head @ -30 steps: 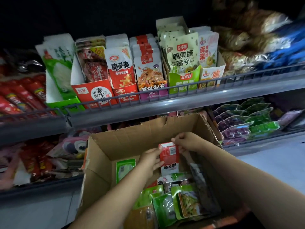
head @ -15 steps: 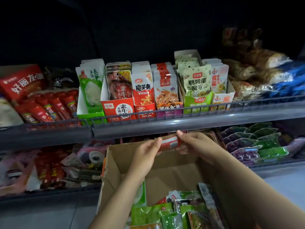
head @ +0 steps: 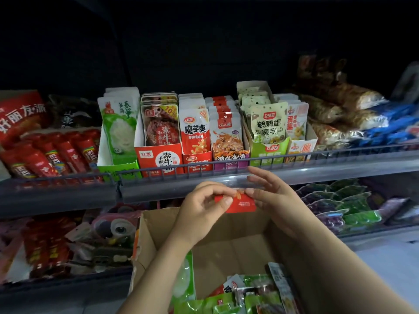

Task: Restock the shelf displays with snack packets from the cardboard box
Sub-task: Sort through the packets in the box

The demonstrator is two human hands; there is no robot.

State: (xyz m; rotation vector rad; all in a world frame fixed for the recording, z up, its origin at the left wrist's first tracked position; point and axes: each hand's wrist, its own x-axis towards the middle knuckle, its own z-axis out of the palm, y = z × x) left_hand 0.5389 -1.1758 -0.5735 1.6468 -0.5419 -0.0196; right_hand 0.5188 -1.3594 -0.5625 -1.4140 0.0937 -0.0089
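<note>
red snack packet [head: 240, 204] | left hand [head: 201, 207] pinches | right hand [head: 272, 198] pinches, fingers spread

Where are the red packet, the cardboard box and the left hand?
red packet [head: 240, 203]: head view, red front face.
cardboard box [head: 229, 250]: head view, inner back wall.
left hand [head: 199, 209]: head view, middle of hand.

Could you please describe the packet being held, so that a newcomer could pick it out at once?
Find the open cardboard box before the shelving. Above its far edge, below the upper wire rail, the left hand and right hand pinch a small red packet. It alone is clear of box and shelving, and is red where the box's packets are mostly green.
</note>
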